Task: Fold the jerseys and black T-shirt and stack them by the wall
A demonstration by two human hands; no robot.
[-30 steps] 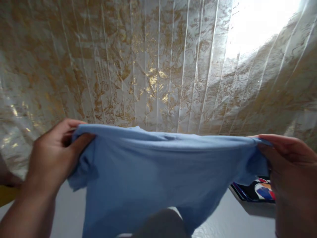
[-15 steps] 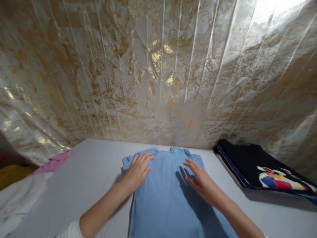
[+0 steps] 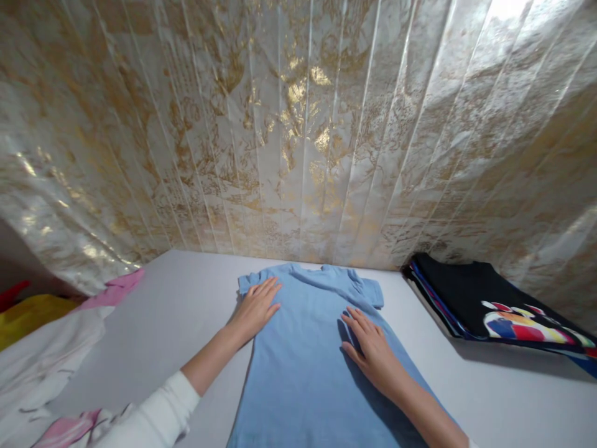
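Observation:
A light blue short-sleeved T-shirt (image 3: 308, 354) lies spread on the white table, its neck toward the wall and its lower end cut off by the frame. My left hand (image 3: 255, 308) rests flat on the shirt's left shoulder, near the sleeve, fingers stretched out. Over the right side of the chest, my right hand (image 3: 370, 348) is open with its fingers extended and casts a shadow on the cloth. Whether its fingertips touch the fabric I cannot tell. A few wrinkles run across the shirt below the neckline and by the right sleeve.
On the right is a stack of folded clothes, topped by a black shirt (image 3: 452, 295) with a colourful print. Loose white (image 3: 56, 348), pink (image 3: 122, 287) and yellow (image 3: 35, 317) clothes lie along the left. A shiny gold-patterned covering (image 3: 298, 155) rises behind the white table (image 3: 186, 298).
My right hand has moved down the shirt, from near the shoulder to the chest. My left hand stays near the left shoulder. The right sleeve now lies more spread out.

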